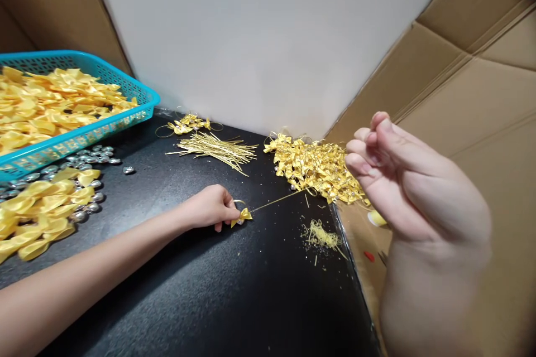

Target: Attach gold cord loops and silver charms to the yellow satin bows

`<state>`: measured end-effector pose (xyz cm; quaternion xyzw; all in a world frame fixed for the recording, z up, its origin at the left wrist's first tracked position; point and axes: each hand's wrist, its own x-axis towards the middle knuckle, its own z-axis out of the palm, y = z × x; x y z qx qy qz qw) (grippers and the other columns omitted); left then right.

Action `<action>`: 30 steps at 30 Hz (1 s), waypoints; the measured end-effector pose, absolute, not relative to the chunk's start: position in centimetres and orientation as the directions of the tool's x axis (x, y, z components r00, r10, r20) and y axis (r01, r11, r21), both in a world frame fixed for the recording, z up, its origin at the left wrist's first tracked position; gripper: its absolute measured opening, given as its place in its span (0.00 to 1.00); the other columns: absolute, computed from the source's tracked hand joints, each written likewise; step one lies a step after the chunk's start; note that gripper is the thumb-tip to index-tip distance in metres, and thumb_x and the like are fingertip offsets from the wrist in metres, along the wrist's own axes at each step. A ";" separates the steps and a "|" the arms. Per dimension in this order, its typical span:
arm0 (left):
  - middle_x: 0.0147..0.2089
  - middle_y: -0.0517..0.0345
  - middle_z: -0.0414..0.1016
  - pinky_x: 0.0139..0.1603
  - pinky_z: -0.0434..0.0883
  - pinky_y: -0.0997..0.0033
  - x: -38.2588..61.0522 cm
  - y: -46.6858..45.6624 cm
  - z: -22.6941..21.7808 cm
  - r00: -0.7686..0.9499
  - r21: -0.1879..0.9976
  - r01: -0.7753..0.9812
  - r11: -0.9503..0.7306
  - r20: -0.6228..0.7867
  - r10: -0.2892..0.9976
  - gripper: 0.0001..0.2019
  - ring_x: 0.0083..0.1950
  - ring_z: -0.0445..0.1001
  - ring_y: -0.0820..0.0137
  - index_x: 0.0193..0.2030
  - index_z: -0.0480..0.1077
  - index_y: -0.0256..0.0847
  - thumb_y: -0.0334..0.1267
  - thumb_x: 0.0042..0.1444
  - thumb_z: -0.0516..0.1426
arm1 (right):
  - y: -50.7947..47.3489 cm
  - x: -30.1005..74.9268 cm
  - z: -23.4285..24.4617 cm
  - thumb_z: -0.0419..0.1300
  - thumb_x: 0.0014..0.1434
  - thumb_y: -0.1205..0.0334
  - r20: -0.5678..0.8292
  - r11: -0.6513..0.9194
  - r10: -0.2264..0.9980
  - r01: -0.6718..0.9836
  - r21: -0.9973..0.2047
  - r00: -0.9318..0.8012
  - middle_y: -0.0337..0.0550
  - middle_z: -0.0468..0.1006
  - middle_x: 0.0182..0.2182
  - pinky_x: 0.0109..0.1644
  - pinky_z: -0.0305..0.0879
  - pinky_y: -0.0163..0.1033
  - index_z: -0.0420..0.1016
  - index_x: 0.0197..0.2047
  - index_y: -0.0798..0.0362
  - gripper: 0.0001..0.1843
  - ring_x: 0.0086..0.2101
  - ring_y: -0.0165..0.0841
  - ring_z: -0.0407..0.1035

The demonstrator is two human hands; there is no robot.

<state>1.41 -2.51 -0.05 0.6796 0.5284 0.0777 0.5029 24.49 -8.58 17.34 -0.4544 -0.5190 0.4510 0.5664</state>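
Note:
My left hand [215, 209] pinches a small yellow ribbon bow [245, 215] against the black tabletop. The bow has a silver bead at its lower side and a thin gold loop above it. From the bow a taut gold thread [278, 199] runs up and right towards the heap of finished-looking bows; beyond that its far end is lost to sight. My right hand [389, 178] is raised at the right, well apart from the bow, with thumb and forefinger pressed together and the other fingers curled. What it grips, if anything, does not show.
A blue basket [146, 97] of yellow bows stands at left, near silver beads [129, 170] and loose bows [46, 206]. Gold ties [218, 148] lie behind my left hand. A bow heap [318, 170] and thread scraps [322, 234] are near the table's right edge, beside cardboard [481, 139].

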 end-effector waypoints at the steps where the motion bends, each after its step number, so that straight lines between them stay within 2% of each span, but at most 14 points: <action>1: 0.19 0.60 0.74 0.21 0.60 0.77 1.5 -2.5 0.1 0.430 0.766 0.639 0.067 -0.429 0.794 0.08 0.19 0.70 0.72 0.18 0.70 0.38 0.40 0.42 0.56 | -8.5 24.5 17.4 0.65 0.57 0.60 0.179 0.181 0.983 -0.034 -0.983 0.045 0.33 0.71 0.26 0.28 0.65 0.31 0.75 0.31 0.48 0.04 0.26 0.24 0.67; 5: 0.21 0.58 0.74 0.19 0.59 0.77 1.8 -2.5 0.6 0.412 0.747 0.659 0.085 -0.455 0.789 0.09 0.19 0.70 0.71 0.19 0.70 0.39 0.42 0.43 0.58 | -7.4 24.0 17.2 0.63 0.59 0.61 0.216 0.217 0.976 -0.067 -0.974 0.025 0.33 0.72 0.26 0.27 0.65 0.30 0.76 0.32 0.47 0.04 0.27 0.23 0.68; 8: 0.21 0.59 0.73 0.17 0.57 0.75 1.4 -2.2 0.9 0.392 0.728 0.681 0.074 -0.449 0.803 0.13 0.18 0.68 0.70 0.26 0.72 0.39 0.49 0.43 0.60 | -6.1 23.2 16.5 0.63 0.58 0.62 0.259 0.260 0.966 -0.090 -0.961 0.025 0.34 0.73 0.28 0.27 0.65 0.29 0.77 0.35 0.47 0.01 0.28 0.23 0.69; 11: 0.24 0.60 0.72 0.22 0.61 0.73 0.5 -2.1 1.5 0.330 0.729 0.682 -0.048 -0.249 0.910 0.19 0.23 0.69 0.68 0.33 0.71 0.39 0.52 0.41 0.63 | -4.9 22.5 15.5 0.64 0.57 0.61 0.313 0.313 0.950 -0.069 -0.947 0.019 0.35 0.75 0.31 0.29 0.67 0.30 0.77 0.38 0.48 0.04 0.31 0.24 0.71; 13: 0.30 0.57 0.74 0.30 0.65 0.71 0.2 -2.3 2.3 0.299 0.745 0.639 -0.192 -0.011 0.954 0.20 0.30 0.71 0.66 0.37 0.71 0.39 0.53 0.44 0.63 | -4.3 21.9 14.9 0.64 0.58 0.59 0.334 0.334 0.942 -0.058 -0.941 0.012 0.36 0.76 0.32 0.30 0.68 0.30 0.77 0.40 0.47 0.07 0.32 0.25 0.71; 15: 0.42 0.52 0.76 0.41 0.68 0.68 0.5 -2.8 3.4 0.366 0.779 0.520 -0.350 0.167 0.915 0.22 0.42 0.72 0.62 0.45 0.71 0.41 0.52 0.48 0.62 | -3.6 21.1 14.3 0.62 0.59 0.56 0.354 0.354 0.935 -0.053 -0.934 -0.002 0.36 0.75 0.32 0.31 0.69 0.31 0.76 0.43 0.46 0.09 0.33 0.26 0.72; 18: 0.59 0.52 0.70 0.54 0.65 0.66 2.2 -3.4 4.7 0.602 0.888 0.250 -0.386 0.170 0.781 0.25 0.59 0.66 0.59 0.57 0.67 0.46 0.50 0.54 0.61 | -2.1 20.1 13.4 0.58 0.62 0.53 0.393 0.392 0.920 -0.056 -0.918 -0.001 0.37 0.76 0.34 0.34 0.70 0.33 0.75 0.45 0.43 0.10 0.34 0.27 0.72; 20: 0.52 0.52 0.74 0.53 0.66 0.66 3.6 -3.3 5.1 0.726 0.972 0.066 -0.226 0.109 0.679 0.18 0.54 0.69 0.61 0.51 0.71 0.44 0.51 0.59 0.55 | -0.7 19.7 12.5 0.55 0.64 0.52 0.419 0.420 0.908 -0.048 -0.906 0.022 0.38 0.76 0.35 0.35 0.70 0.35 0.74 0.46 0.42 0.11 0.36 0.29 0.72; 21: 0.41 0.53 0.76 0.48 0.68 0.67 4.2 -3.1 5.2 0.748 0.992 -0.034 -0.121 0.106 0.656 0.17 0.45 0.73 0.64 0.41 0.73 0.42 0.52 0.61 0.53 | -0.1 19.7 11.8 0.54 0.64 0.51 0.428 0.430 0.903 -0.049 -0.902 0.035 0.39 0.77 0.36 0.36 0.70 0.36 0.73 0.45 0.41 0.11 0.36 0.29 0.72; 23: 0.21 0.61 0.62 0.34 0.67 0.70 4.7 -2.2 5.3 0.679 0.962 -0.255 0.092 0.110 0.726 0.24 0.26 0.65 0.71 0.21 0.62 0.41 0.54 0.63 0.49 | 1.0 20.0 10.2 0.55 0.62 0.50 0.427 0.432 0.902 -0.098 -0.897 0.063 0.39 0.76 0.34 0.35 0.69 0.37 0.72 0.43 0.42 0.10 0.33 0.29 0.70; 25: 0.18 0.67 0.48 0.26 0.63 0.73 4.6 -1.2 5.6 0.518 0.849 -0.482 0.217 0.077 0.852 0.24 0.19 0.53 0.75 0.19 0.51 0.42 0.49 0.65 0.48 | 1.6 20.4 8.4 0.61 0.55 0.50 0.377 0.387 0.922 -0.231 -0.893 0.086 0.37 0.74 0.30 0.32 0.68 0.35 0.70 0.38 0.44 0.10 0.28 0.27 0.67; 26: 0.19 0.67 0.47 0.25 0.62 0.74 4.4 -0.6 5.8 0.437 0.781 -0.577 0.239 0.048 0.898 0.23 0.19 0.51 0.76 0.20 0.50 0.42 0.45 0.66 0.47 | 1.6 20.5 7.5 0.65 0.51 0.52 0.331 0.340 0.940 -0.297 -0.892 0.083 0.36 0.73 0.28 0.30 0.68 0.34 0.69 0.35 0.46 0.12 0.26 0.26 0.65; 28: 0.20 0.66 0.52 0.27 0.64 0.76 3.8 0.3 6.0 0.298 0.688 -0.688 0.229 -0.019 0.954 0.19 0.20 0.55 0.76 0.22 0.54 0.42 0.39 0.67 0.45 | 1.3 20.6 6.0 0.70 0.42 0.54 0.227 0.232 0.972 -0.372 -0.899 0.058 0.33 0.72 0.26 0.27 0.66 0.33 0.67 0.32 0.47 0.18 0.23 0.24 0.63; 30: 0.24 0.63 0.65 0.35 0.69 0.76 3.5 1.0 5.9 0.179 0.700 -0.688 0.190 -0.090 0.980 0.15 0.26 0.66 0.76 0.26 0.61 0.41 0.35 0.66 0.46 | 0.7 20.4 5.0 0.73 0.38 0.56 0.137 0.135 0.990 -0.378 -0.916 0.021 0.33 0.72 0.25 0.25 0.66 0.31 0.67 0.31 0.49 0.20 0.23 0.24 0.64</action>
